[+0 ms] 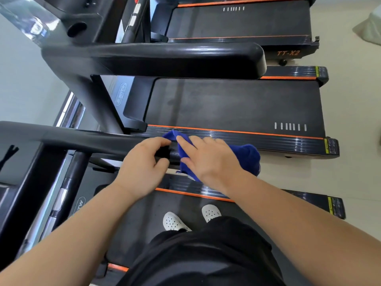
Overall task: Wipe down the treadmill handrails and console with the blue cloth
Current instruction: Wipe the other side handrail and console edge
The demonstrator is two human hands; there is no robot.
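I stand on a treadmill belt [144, 219] and look down at its black handrail [86, 139], which runs from the left edge to mid-frame. My left hand [142, 166] curls around the rail's end, fingers wrapped over it. Right beside it, my right hand [208, 157] lies flat on the blue cloth [250, 157], pressing it over the tip of the rail. The cloth bunches out to the right of my hand and peeks out above my fingers. The console is out of view.
A second treadmill [226, 104] stands just beyond, its thick black handrail [175, 58] crossing the upper frame. A third treadmill [237, 21] sits behind it. Pale tiled floor [354, 120] lies to the right. My white shoes [175, 221] rest on the belt.
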